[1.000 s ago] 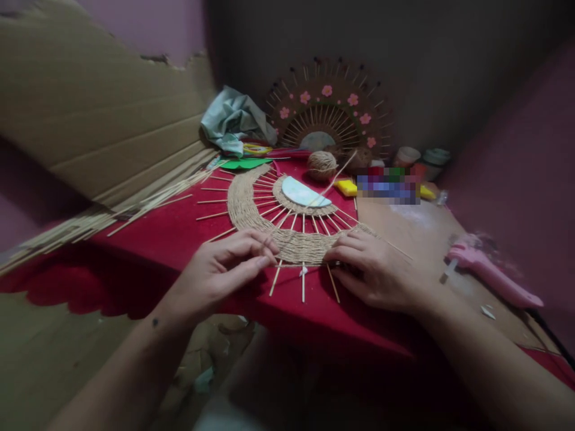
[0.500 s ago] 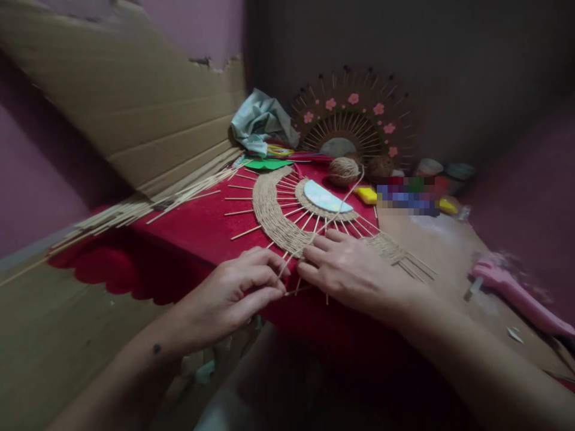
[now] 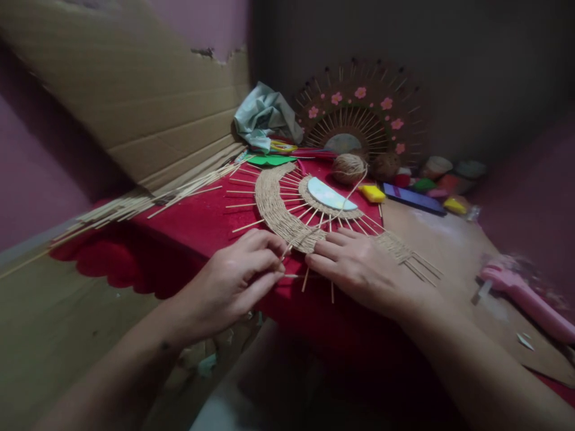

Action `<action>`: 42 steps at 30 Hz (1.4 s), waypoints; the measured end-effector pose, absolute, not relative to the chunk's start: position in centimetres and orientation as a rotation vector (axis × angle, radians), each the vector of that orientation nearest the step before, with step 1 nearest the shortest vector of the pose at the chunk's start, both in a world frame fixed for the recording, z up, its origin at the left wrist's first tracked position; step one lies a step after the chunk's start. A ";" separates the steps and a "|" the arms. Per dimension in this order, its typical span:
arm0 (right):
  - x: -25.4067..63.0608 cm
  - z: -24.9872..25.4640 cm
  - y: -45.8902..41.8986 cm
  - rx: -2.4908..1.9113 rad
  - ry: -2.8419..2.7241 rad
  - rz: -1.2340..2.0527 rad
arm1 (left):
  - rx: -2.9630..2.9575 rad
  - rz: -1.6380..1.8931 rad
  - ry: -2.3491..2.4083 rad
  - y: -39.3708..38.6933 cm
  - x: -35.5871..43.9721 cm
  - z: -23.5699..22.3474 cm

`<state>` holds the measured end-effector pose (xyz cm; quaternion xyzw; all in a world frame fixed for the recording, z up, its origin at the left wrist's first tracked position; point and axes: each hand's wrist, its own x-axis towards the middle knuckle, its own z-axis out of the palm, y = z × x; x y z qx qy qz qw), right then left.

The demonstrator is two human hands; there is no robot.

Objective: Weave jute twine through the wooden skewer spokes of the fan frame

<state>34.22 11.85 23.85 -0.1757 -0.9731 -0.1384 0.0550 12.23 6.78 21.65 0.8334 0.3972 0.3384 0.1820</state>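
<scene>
A half-round fan of thin sticks, woven with brown twine [image 3: 274, 203], lies on the red cloth, with a pale blue half-disc [image 3: 330, 194] at its centre. My left hand [image 3: 254, 272] is closed in a pinch on a strand of twine at the fan's near edge, next to a stick end. My right hand [image 3: 354, 263] lies over the woven band with its fingers curled onto it, holding the fan; its thumb and undersides are hidden. From the ball of twine [image 3: 349, 169] behind, a strand runs down across the half-disc toward my hands.
Loose sticks [image 3: 179, 194] lie along the left by a cardboard sheet [image 3: 179, 114]. A finished fan with pink flowers [image 3: 359, 120] leans at the back. A phone [image 3: 413, 199], a yellow block [image 3: 372, 193] and paint pots [image 3: 436, 167] stand right; a pink glue gun [image 3: 525, 293] lies nearer.
My left hand has shifted slightly up toward the woven band, still pinching the twine. My right hand stays on the fan. The whole view has shifted a little.
</scene>
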 end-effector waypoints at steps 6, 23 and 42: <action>34.5 23.6 11.9 -0.596 -2.921 -0.325 | 2.342 1.112 1.267 9.9 13.2 21.8; 35.3 21.6 13.0 -1.122 -2.755 0.033 | 2.181 1.069 1.283 11.9 13.0 20.3; 37.3 21.2 14.5 -1.369 -2.700 -0.182 | 2.178 1.045 1.274 11.7 12.8 20.2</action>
